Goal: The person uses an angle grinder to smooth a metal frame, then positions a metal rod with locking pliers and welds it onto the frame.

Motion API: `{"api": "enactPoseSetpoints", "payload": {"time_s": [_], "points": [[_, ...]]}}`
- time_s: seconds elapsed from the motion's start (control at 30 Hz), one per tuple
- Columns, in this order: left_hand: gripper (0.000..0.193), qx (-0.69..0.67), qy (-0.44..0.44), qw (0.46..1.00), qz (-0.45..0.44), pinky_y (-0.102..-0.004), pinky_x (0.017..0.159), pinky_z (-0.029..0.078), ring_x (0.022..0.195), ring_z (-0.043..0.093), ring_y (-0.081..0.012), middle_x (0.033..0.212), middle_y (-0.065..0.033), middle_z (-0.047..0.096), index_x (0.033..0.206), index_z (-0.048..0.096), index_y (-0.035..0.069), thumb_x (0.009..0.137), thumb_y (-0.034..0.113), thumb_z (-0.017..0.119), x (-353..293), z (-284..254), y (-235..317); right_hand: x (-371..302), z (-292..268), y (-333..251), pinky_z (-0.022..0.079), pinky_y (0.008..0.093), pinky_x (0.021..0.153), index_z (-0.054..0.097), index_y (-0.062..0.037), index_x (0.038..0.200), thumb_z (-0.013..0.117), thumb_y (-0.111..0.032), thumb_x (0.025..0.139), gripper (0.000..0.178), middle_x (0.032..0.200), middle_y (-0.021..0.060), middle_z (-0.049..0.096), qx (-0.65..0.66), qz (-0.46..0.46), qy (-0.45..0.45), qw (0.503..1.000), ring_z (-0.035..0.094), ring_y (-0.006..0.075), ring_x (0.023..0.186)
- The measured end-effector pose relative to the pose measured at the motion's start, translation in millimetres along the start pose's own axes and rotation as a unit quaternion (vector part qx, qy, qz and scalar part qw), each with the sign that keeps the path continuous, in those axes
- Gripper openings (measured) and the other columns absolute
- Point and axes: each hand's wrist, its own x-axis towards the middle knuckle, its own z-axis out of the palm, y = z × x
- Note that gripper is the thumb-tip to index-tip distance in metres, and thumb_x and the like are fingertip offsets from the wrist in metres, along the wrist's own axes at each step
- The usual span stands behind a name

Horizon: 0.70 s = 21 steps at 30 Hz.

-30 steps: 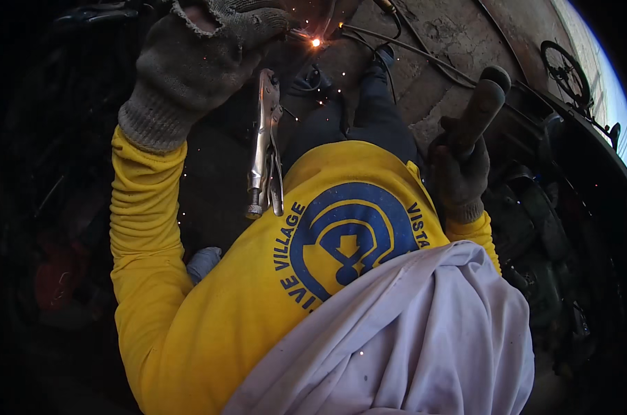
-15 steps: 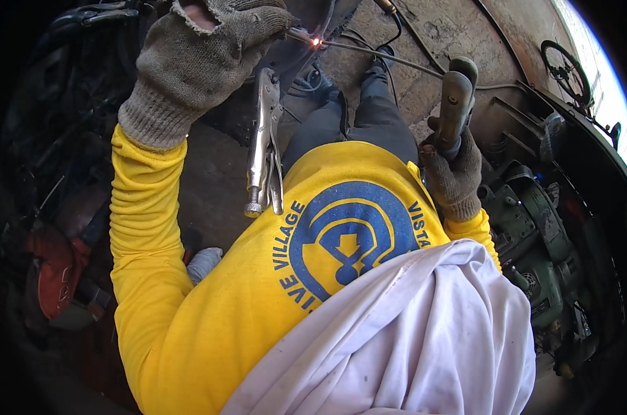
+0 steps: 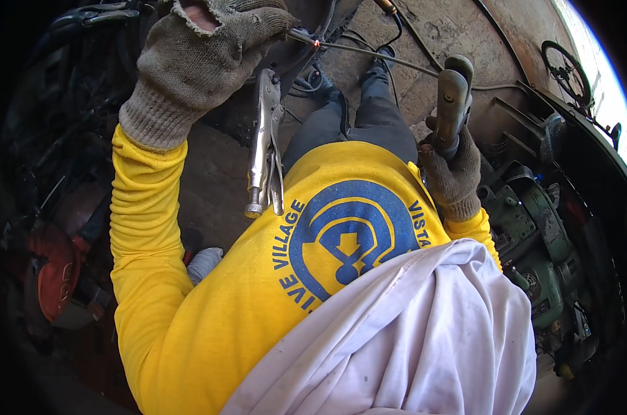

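My right hand (image 3: 453,169), in a worn knitted glove, is closed around the grip of a welding electrode holder (image 3: 452,104). A long thin electrode (image 3: 389,58) runs from its jaws to a small red-glowing spot (image 3: 317,44) on a dark metal piece (image 3: 303,59). My left hand (image 3: 203,55), gloved, with a torn hole showing skin, is closed at the upper left. From its fingertips a short thin metal rod (image 3: 299,35) reaches to the glow. Silver locking pliers (image 3: 263,145) hang just below that hand, their jaws at the dark metal's edge.
Cables (image 3: 389,69) cross the concrete floor (image 3: 431,28) beyond my legs. Green machinery (image 3: 535,242) stands at the right, with a bicycle wheel (image 3: 566,72) farther back. An orange-red object (image 3: 56,277) lies among dark clutter at the left.
The bright flash at the electrode tip has faded to a small red glow. My right hand and the electrode holder have shifted slightly left. My left hand has hardly moved.
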Motion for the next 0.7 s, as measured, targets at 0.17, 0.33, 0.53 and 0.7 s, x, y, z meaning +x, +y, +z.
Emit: {"api": "enactPoseSetpoints", "payload": {"time_s": [0.17,0.33,0.53,0.7], "points": [[0.034,0.005,0.019,1.000,0.012,-0.0482,0.089,0.054,0.109,0.068,-0.0327,0.100,-0.0023,0.072,0.103,0.068,0.017,0.073,0.012,0.081,-2.8,3.7,-2.2,-0.2,3.0,2.4,0.054,0.0313,0.077,0.064,0.0007,0.112,0.086,-0.024,0.082,0.045,0.087,0.0091,0.071,0.019,-0.014,0.012,1.000,0.067,0.0160,0.077],[0.034,0.002,0.029,0.999,0.014,-0.0479,0.089,0.055,0.109,0.068,-0.0329,0.099,-0.0024,0.072,0.104,0.067,0.017,0.073,0.013,0.081,-3.6,5.6,-2.9,-0.7,1.1,2.2,0.054,0.0320,0.075,0.065,0.0002,0.110,0.086,-0.025,0.082,0.043,0.086,0.0089,0.071,0.016,-0.010,0.006,1.000,0.067,0.0168,0.076],[0.034,-0.011,0.005,1.000,0.003,-0.0473,0.089,0.055,0.108,0.069,-0.0328,0.099,-0.0027,0.072,0.103,0.068,0.017,0.072,0.013,0.081,-5.1,6.1,-1.6,-0.2,0.9,3.1,0.054,0.0334,0.074,0.064,-0.0004,0.107,0.086,-0.025,0.082,0.042,0.086,0.0099,0.071,-0.003,-0.017,0.013,1.000,0.068,0.0191,0.075],[0.034,-0.027,0.043,0.999,-0.014,-0.0471,0.090,0.056,0.110,0.068,-0.0330,0.099,-0.0028,0.072,0.103,0.068,0.017,0.072,0.012,0.081,-8.2,10.8,-1.1,0.7,3.2,1.5,0.054,0.0338,0.075,0.064,-0.0004,0.108,0.085,-0.025,0.082,0.042,0.086,0.0099,0.071,0.012,-0.011,0.017,1.000,0.068,0.0191,0.076]]}}
